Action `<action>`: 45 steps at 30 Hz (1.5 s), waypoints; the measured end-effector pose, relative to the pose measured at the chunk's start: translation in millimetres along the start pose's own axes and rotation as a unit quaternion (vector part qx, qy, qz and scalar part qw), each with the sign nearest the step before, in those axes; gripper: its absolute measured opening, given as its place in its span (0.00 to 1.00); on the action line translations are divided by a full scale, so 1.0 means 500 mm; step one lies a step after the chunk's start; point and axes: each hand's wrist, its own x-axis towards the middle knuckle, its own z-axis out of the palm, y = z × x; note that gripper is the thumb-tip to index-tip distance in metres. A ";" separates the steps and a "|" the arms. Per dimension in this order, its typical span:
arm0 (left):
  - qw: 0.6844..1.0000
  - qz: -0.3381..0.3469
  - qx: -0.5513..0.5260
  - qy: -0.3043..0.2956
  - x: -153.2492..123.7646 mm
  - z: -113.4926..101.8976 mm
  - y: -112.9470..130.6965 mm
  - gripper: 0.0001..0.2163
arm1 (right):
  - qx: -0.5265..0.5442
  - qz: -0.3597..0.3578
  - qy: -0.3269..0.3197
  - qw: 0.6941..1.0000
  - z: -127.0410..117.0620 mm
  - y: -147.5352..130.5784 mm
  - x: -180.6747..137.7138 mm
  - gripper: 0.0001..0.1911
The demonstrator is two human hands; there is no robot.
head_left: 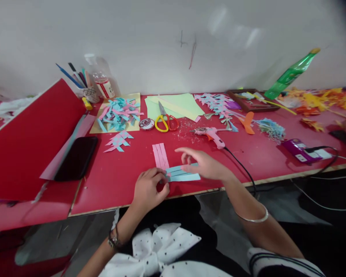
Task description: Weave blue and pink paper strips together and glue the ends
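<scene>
Now, low at centre frame, the left hand (150,189) pinches the blue strips (187,176) at their left end, under the upright pink strips (160,156). The right hand (203,164) rests open-fingered on their rightward-running length.

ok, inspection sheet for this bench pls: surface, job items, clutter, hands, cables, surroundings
Surface: red table, small scraps scattered beside the scissors.
Job's things: pink strips point away from the person, blue strips lie crosswise; they meet near the front edge.
Clutter: glue gun, phone, red sheet, pile of woven pieces, green bottle.
Grippers: left hand curled onto where the strips meet, grip hidden; right hand open, fingertips over the blue strips.
Cables: black cable runs from the glue gun over the front edge; more leads by the purple device.
Surroundings: white wall behind.
</scene>
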 end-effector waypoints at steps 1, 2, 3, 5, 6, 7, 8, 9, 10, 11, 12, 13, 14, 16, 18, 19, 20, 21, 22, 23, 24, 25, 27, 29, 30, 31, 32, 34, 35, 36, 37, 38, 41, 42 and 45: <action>1.000 0.000 0.001 0.001 -0.001 0.002 -0.001 0.04 | 0.036 -0.001 -0.023 0.999 0.005 -0.011 -0.004 0.25; 1.000 0.001 0.003 0.003 -0.002 0.004 -0.002 0.05 | 0.064 0.002 -0.030 0.998 0.007 -0.017 -0.008 0.25; 1.000 0.001 0.006 0.005 -0.004 0.006 -0.003 0.05 | 0.080 0.009 -0.027 0.996 0.005 -0.019 -0.014 0.24; 1.000 -0.001 0.012 0.007 -0.005 0.011 -0.007 0.05 | 0.084 0.028 -0.013 0.996 -0.004 -0.013 -0.028 0.22; 1.000 -0.002 0.014 0.008 -0.006 0.013 -0.009 0.05 | 0.074 0.041 -0.009 0.996 -0.009 -0.008 -0.036 0.22; 1.000 -0.003 0.017 0.009 -0.006 0.015 -0.010 0.05 | 0.059 0.054 -0.003 0.997 -0.013 -0.003 -0.044 0.20; 1.000 -0.004 0.019 0.009 -0.005 0.016 -0.011 0.05 | 0.046 0.066 0.004 0.997 -0.016 0.002 -0.051 0.19; 1.000 -0.004 0.020 0.009 -0.004 0.017 -0.012 0.05 | 0.036 0.076 0.011 0.996 -0.018 0.007 -0.057 0.17; 1.000 -0.004 0.019 0.010 -0.004 0.017 -0.013 0.05 | 0.029 0.085 0.016 0.996 -0.018 0.010 -0.062 0.16; 1.000 -0.003 0.019 0.010 -0.003 0.017 -0.014 0.05 | 0.024 0.091 0.018 0.995 -0.018 0.012 -0.066 0.15; 1.000 -0.003 0.018 0.011 -0.002 0.017 -0.014 0.05 | 0.021 0.096 0.014 0.995 -0.018 0.014 -0.069 0.15; 1.000 -0.003 0.017 0.011 -0.002 0.017 -0.014 0.05 | 0.018 0.100 0.007 0.995 -0.018 0.016 -0.071 0.15; 1.000 -0.004 0.016 0.012 -0.001 0.017 -0.014 0.05 | 0.015 0.104 -0.002 0.994 -0.018 0.017 -0.073 0.15; 1.000 -0.005 0.016 0.009 -0.001 0.017 -0.014 0.05 | 0.012 0.106 -0.009 0.994 -0.018 0.020 -0.077 0.14; 1.000 -0.005 0.017 0.009 -0.001 0.017 -0.014 0.05 | 0.014 0.105 0.003 0.994 -0.014 0.024 -0.081 0.13; 1.000 -0.005 0.018 0.009 -0.001 0.017 -0.015 0.05 | 0.013 0.104 0.016 0.994 -0.011 0.027 -0.083 0.13; 1.000 -0.005 0.019 0.010 -0.001 0.017 -0.015 0.04 | 0.007 0.102 0.032 0.994 -0.006 0.030 -0.085 0.13; 1.000 -0.005 0.019 0.010 -0.001 0.017 -0.015 0.04 | -0.005 0.101 0.049 0.994 0.000 0.034 -0.087 0.12; 1.000 -0.005 0.020 0.010 -0.001 0.018 -0.016 0.04 | -0.024 0.102 0.062 0.993 0.007 0.037 -0.089 0.12; 1.000 -0.005 0.021 0.010 -0.001 0.018 -0.016 0.04 | -0.046 0.104 0.072 0.991 0.014 0.040 -0.091 0.11; 1.000 -0.004 0.023 0.009 0.000 0.018 -0.016 0.04 | -0.070 0.106 0.079 0.989 0.022 0.044 -0.093 0.11; 1.000 -0.004 0.024 0.008 0.000 0.018 -0.017 0.04 | -0.093 0.108 0.083 0.986 0.030 0.047 -0.096 0.10; 1.000 -0.001 0.028 0.007 0.000 0.017 -0.016 0.04 | -0.125 0.113 0.093 0.981 0.044 0.053 -0.100 0.09; 0.999 0.001 0.032 0.007 0.000 0.017 -0.016 0.04 | -0.142 0.111 0.109 0.978 0.055 0.056 -0.104 0.09; 0.999 0.002 0.034 0.007 0.000 0.016 -0.016 0.04 | -0.148 0.108 0.117 0.976 0.059 0.058 -0.106 0.09; 0.999 0.001 0.035 0.006 0.000 0.016 -0.015 0.04 | -0.154 0.105 0.126 0.974 0.063 0.059 -0.108 0.09; 0.999 0.001 0.037 0.005 0.000 0.016 -0.016 0.04 | -0.161 0.101 0.136 0.972 0.067 0.060 -0.109 0.09; 0.999 0.002 0.039 0.004 0.000 0.017 -0.016 0.04 | -0.176 0.095 0.158 0.967 0.074 0.063 -0.112 0.09; 0.999 0.003 0.041 0.005 0.001 0.017 -0.016 0.04 | -0.182 0.093 0.170 0.964 0.078 0.066 -0.112 0.09; 0.999 0.004 0.042 0.006 0.001 0.017 -0.016 0.04 | -0.187 0.090 0.179 0.962 0.081 0.069 -0.113 0.08; 0.999 0.005 0.044 0.008 0.001 0.018 -0.016 0.04 | -0.191 0.088 0.187 0.960 0.085 0.072 -0.113 0.08; 0.999 0.006 0.043 0.010 0.002 0.018 -0.017 0.04 | -0.195 0.086 0.193 0.958 0.087 0.076 -0.112 0.08; 0.999 0.008 0.040 0.013 0.001 0.018 -0.017 0.04 | -0.221 0.073 0.210 0.950 0.090 0.083 -0.112 0.09; 0.999 0.008 0.039 0.014 0.001 0.019 -0.018 0.04 | -0.235 0.069 0.222 0.944 0.091 0.083 -0.113 0.10; 0.999 0.010 0.036 0.014 0.000 0.019 -0.020 0.04 | -0.299 0.055 0.280 0.911 0.097 0.063 -0.114 0.10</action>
